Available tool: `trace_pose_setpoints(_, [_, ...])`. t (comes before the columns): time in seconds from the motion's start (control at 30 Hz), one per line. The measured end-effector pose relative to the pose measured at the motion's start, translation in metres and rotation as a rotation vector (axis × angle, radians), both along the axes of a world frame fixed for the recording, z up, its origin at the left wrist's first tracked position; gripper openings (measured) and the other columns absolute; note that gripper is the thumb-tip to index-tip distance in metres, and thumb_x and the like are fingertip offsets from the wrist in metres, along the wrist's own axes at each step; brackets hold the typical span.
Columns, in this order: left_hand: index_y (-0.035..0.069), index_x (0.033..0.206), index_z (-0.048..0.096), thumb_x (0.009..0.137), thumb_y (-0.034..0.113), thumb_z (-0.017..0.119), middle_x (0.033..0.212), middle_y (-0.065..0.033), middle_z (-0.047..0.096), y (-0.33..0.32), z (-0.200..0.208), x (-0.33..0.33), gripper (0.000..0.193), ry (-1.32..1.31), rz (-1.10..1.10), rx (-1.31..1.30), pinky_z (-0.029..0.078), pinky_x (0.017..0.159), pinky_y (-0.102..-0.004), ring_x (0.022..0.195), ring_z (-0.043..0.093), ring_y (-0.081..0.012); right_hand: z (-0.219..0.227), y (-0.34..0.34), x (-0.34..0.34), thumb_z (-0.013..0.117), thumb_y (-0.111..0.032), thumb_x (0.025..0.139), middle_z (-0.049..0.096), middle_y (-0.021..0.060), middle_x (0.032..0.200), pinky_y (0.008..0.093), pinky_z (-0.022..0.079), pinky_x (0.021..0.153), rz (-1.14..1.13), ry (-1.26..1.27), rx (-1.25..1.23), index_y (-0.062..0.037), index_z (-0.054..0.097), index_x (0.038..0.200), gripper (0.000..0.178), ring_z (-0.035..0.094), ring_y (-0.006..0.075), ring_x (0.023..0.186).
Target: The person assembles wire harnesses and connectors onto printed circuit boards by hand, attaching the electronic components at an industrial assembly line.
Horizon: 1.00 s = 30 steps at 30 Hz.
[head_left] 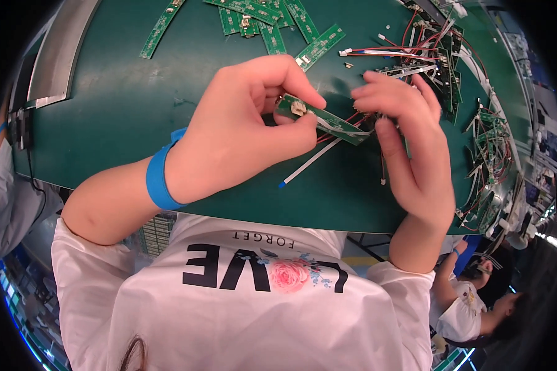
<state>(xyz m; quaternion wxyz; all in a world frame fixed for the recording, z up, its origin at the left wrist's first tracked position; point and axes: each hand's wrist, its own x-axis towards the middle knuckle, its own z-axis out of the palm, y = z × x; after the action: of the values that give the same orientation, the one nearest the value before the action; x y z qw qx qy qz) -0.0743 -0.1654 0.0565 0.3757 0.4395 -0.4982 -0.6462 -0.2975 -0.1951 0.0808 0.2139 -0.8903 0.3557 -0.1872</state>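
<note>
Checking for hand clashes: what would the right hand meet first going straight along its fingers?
The right hand points roughly leftward, so probably the left hand, pinching a green circuit board. Depth is unclear; it could pass above or below.

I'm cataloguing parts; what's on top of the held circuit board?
A cream connector shows on the green circuit board, a pale wire over it; what the left hand covers can't be seen.
</note>
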Motion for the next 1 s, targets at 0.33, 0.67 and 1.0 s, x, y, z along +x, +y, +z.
trace_pose_setpoints(0.33, [0.003,0.093,0.063,0.070,-0.010,0.069,0.079,-0.0037,0.062,0.004,0.002,0.004,0.028,-0.274,0.029,-0.991,0.050,0.078,-0.0327,0.070,0.059,-0.0149,0.000,0.004,-0.005,0.072,-0.007,0.074,0.055,0.0037,0.077,0.0375,0.043,0.079,-0.165,0.212,-0.218,-0.0046,0.057,0.079,0.015,0.055,0.0211,0.075])
trace_pose_setpoints(0.67, [-0.003,0.105,0.067,0.079,-0.008,0.059,0.093,-0.0078,0.059,0.006,0.006,0.010,0.028,-0.074,0.229,-0.737,0.040,0.070,-0.0237,0.078,0.051,-0.0118,-0.010,0.001,-0.010,0.064,-0.006,0.086,0.059,0.0034,0.079,0.0225,0.037,0.058,-0.112,-0.686,0.566,-0.0005,0.053,0.066,0.023,0.047,0.0073,0.066])
trace_pose_setpoints(1.0, [-0.003,0.109,0.065,0.089,-0.006,0.054,0.093,-0.0013,0.054,0.003,0.001,0.010,0.024,0.002,0.226,-0.541,0.033,0.065,-0.0188,0.073,0.044,-0.0052,-0.006,0.014,0.024,0.048,-0.008,0.097,0.057,0.0053,0.081,0.0237,0.045,0.064,-0.113,-1.012,0.446,0.0075,0.060,0.113,0.026,0.051,0.0101,0.067])
